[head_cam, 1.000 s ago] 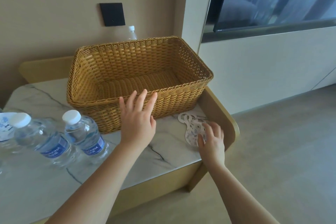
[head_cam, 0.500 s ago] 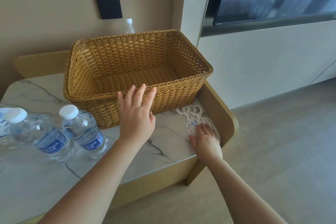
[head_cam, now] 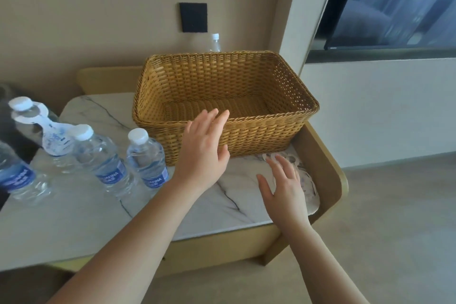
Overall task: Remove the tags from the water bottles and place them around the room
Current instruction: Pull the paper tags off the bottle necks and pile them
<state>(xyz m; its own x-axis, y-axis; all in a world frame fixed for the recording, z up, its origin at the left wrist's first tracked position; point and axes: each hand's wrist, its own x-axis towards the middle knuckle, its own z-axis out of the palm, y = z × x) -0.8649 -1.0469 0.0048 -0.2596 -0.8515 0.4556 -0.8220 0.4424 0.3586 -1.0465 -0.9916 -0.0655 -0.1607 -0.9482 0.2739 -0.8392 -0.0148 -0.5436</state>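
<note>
Both hands spread, holding nothing: left hand (head_cam: 202, 153) before wicker basket (head_cam: 246, 136), right hand (head_cam: 283, 187) over loose tags (head_cam: 308, 187) under its fingertips; risk: flat paper slides away, resisting pinch.

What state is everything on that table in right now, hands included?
Wicker basket: upright, nothing visible inside.
Tagged bottle: tag on its neck.
Two nearest bottles: capped, untagged.
Loose tags: flat on table by the basket.
Left hand: open, at the basket's front.
Right hand: open, over the tags.
</note>
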